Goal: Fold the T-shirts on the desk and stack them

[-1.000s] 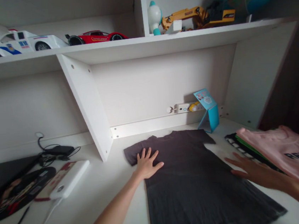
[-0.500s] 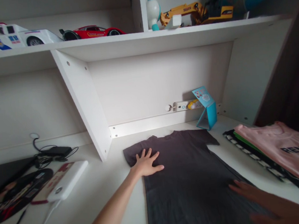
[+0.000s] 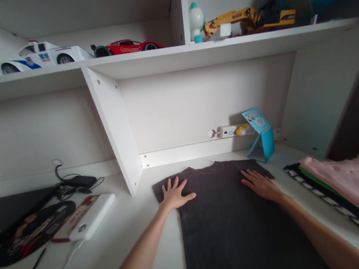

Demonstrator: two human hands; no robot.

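Note:
A dark grey T-shirt (image 3: 230,223) lies spread flat on the white desk (image 3: 123,239), collar toward the back wall. My left hand (image 3: 174,194) rests flat with fingers spread on the shirt's left sleeve. My right hand (image 3: 259,184) lies flat, fingers out, on the right shoulder near the other sleeve. Neither hand holds anything.
A stack of folded clothes topped by a pink shirt (image 3: 354,184) sits at the right. A blue card stand (image 3: 261,139) and power strip (image 3: 230,131) line the back wall. A white power bank (image 3: 93,210), cables and a dark laptop (image 3: 11,210) lie left. Toy cars (image 3: 45,53) and an excavator (image 3: 244,18) stand on the shelf.
My right hand has moved from the shirt's lower right side up to its right shoulder. The left hand has stayed on the left sleeve.

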